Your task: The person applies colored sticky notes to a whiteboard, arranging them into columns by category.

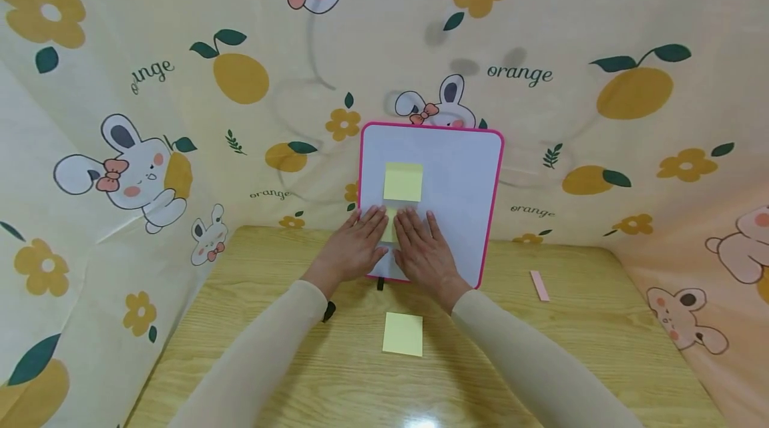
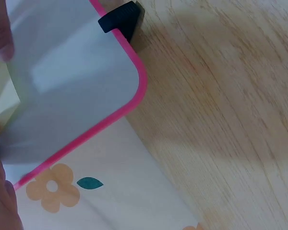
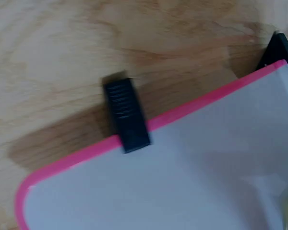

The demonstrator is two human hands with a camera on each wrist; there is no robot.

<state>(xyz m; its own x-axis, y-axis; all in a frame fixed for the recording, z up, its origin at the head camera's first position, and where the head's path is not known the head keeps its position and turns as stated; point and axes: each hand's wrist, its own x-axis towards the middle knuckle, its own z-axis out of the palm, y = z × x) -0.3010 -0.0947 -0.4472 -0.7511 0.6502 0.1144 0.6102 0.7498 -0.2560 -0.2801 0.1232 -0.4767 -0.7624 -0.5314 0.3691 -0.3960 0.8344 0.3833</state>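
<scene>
A whiteboard (image 1: pixel 456 201) with a pink rim leans upright near the patterned backdrop. One pale yellow sticky note (image 1: pixel 403 183) is on its upper left part. Below it, a second yellow sticky note (image 1: pixel 389 228) is partly hidden by both hands. My left hand (image 1: pixel 354 244) lies with fingers extended over that lower note's left side. The right hand (image 1: pixel 422 248) has its fingers straight along the note's right side. In the left wrist view, the lower note (image 2: pixel 6 93) shows beside the fingers of the left hand (image 2: pixel 1 194). Neither hand grips anything.
Black stands (image 3: pixel 127 115) hold the board's bottom rim. A third yellow sticky note or pad (image 1: pixel 403 334) lies on the wooden table (image 1: pixel 252 341) in front. To the right is a pink strip (image 1: pixel 539 286). A small black object (image 1: pixel 328 311) sits by the left wrist.
</scene>
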